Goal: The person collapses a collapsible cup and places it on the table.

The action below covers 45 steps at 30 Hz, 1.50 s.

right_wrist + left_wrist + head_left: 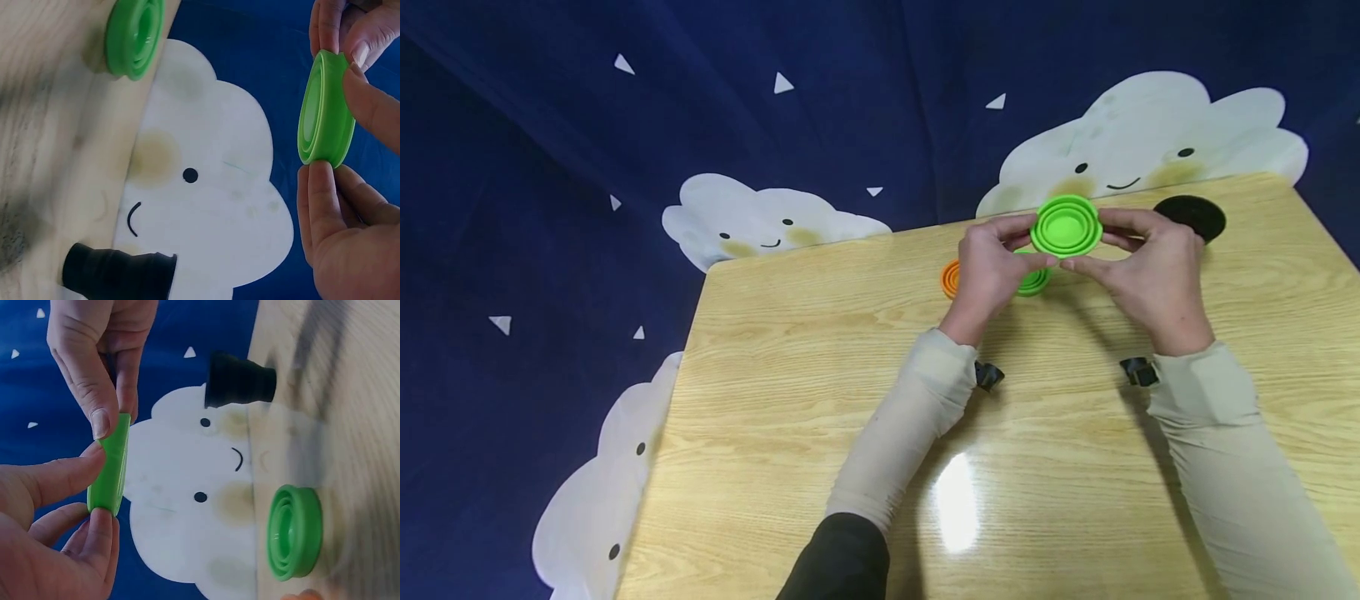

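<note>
One green cup (1066, 226) is held up between the left hand (992, 265) and the right hand (1161, 268), clear of the tabletop (775, 375) and near its far edge, right of that edge's middle. Both hands are closed on the rim, which is pinched by thumb and fingers at either side; the thumbs are set close together at the near side. The cup is folded into flat, nested rings.

Since only the rim is gripped, a slip seems the likeliest fault: if the sides are squeezed unevenly, the cup may be twisted out of the fingertips and dropped. Its wall is judged to be soft, so it could also be buckled if one side is pressed harder than the other.

Other things are placed within reach of a fall or a careless move. A second cup (1034, 283), also green, is partly hidden by the left hand, and an orange cup (951, 278) is placed to its left; either could be knocked if the cup is dropped or the left hand is lowered without care. A black cup (1195, 217) is stood near the far right corner, beyond the right hand. Because it is drawn out tall, it could be toppled, perhaps over the far edge, if it is brushed by the right hand's knuckles.
</note>
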Each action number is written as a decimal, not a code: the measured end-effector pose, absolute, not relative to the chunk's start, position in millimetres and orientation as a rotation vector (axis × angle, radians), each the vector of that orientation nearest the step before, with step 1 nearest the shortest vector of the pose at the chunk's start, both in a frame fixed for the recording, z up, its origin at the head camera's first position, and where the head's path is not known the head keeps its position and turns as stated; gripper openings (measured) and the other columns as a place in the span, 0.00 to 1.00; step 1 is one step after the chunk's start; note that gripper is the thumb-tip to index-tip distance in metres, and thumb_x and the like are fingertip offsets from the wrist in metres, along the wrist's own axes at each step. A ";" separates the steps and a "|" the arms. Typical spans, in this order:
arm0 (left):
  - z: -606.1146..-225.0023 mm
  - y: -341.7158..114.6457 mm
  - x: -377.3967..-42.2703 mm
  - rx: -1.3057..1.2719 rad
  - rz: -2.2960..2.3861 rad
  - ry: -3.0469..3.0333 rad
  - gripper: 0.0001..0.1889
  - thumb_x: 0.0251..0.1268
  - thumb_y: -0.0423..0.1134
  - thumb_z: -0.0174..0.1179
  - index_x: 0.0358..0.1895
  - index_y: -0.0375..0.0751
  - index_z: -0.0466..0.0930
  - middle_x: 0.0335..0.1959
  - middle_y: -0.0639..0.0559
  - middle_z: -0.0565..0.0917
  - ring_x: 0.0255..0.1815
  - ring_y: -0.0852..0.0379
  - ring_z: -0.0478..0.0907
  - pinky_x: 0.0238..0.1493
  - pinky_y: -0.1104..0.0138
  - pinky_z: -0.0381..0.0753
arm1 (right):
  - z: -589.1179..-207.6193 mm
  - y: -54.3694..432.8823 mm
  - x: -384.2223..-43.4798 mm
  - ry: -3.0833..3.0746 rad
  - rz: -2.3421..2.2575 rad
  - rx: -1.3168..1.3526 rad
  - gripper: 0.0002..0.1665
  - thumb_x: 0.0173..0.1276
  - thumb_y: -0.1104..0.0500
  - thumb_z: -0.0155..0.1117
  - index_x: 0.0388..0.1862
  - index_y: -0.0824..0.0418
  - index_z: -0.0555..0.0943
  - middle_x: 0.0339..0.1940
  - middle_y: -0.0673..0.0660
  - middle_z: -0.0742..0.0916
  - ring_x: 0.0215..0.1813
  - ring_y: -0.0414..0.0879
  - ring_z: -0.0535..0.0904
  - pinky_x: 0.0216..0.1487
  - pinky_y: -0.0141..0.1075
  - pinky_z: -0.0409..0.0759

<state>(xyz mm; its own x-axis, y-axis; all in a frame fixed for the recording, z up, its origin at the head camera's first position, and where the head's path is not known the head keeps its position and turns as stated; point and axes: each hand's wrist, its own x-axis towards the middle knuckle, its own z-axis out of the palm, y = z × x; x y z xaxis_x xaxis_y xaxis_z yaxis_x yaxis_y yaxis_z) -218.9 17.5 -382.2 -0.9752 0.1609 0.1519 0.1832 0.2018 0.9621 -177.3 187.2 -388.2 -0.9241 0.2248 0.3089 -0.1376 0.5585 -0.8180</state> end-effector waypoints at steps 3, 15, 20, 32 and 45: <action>-386.8 22.0 -220.2 -0.314 -1.908 -2.457 0.29 0.43 0.20 0.77 0.55 0.35 0.85 0.48 0.50 0.88 0.42 0.67 0.85 0.39 0.79 0.82 | -391.2 189.8 -177.6 -2.439 1.311 -0.089 0.39 0.48 0.61 0.86 0.61 0.63 0.82 0.58 0.61 0.85 0.54 0.42 0.85 0.49 0.22 0.79; -405.9 40.3 -227.1 -0.230 -1.741 -2.564 0.28 0.43 0.24 0.80 0.54 0.39 0.87 0.46 0.54 0.88 0.39 0.69 0.85 0.34 0.81 0.80 | -410.8 202.1 -186.2 -2.538 1.283 -0.134 0.39 0.54 0.61 0.83 0.64 0.69 0.78 0.58 0.68 0.83 0.56 0.60 0.83 0.48 0.22 0.78; -415.0 48.0 -230.7 -0.212 -1.661 -2.614 0.28 0.43 0.26 0.80 0.53 0.39 0.88 0.45 0.53 0.88 0.40 0.65 0.85 0.34 0.82 0.79 | -423.1 208.2 -190.4 -2.552 1.243 -0.126 0.39 0.52 0.61 0.84 0.62 0.73 0.78 0.54 0.71 0.84 0.53 0.63 0.83 0.49 0.27 0.74; -436.8 61.2 -241.6 -0.214 -1.452 -2.781 0.26 0.44 0.30 0.81 0.52 0.42 0.88 0.41 0.53 0.89 0.35 0.69 0.84 0.32 0.82 0.78 | -446.1 214.9 -196.5 -2.641 1.107 -0.102 0.36 0.53 0.62 0.83 0.57 0.77 0.78 0.45 0.76 0.84 0.44 0.64 0.80 0.50 0.54 0.71; -447.7 74.8 -258.1 -0.332 -1.113 -3.005 0.26 0.46 0.36 0.82 0.54 0.49 0.88 0.43 0.60 0.89 0.45 0.66 0.82 0.46 0.78 0.77 | -460.6 222.6 -199.9 -2.717 1.046 -0.113 0.33 0.53 0.62 0.82 0.52 0.79 0.79 0.42 0.76 0.84 0.43 0.67 0.81 0.60 0.60 0.65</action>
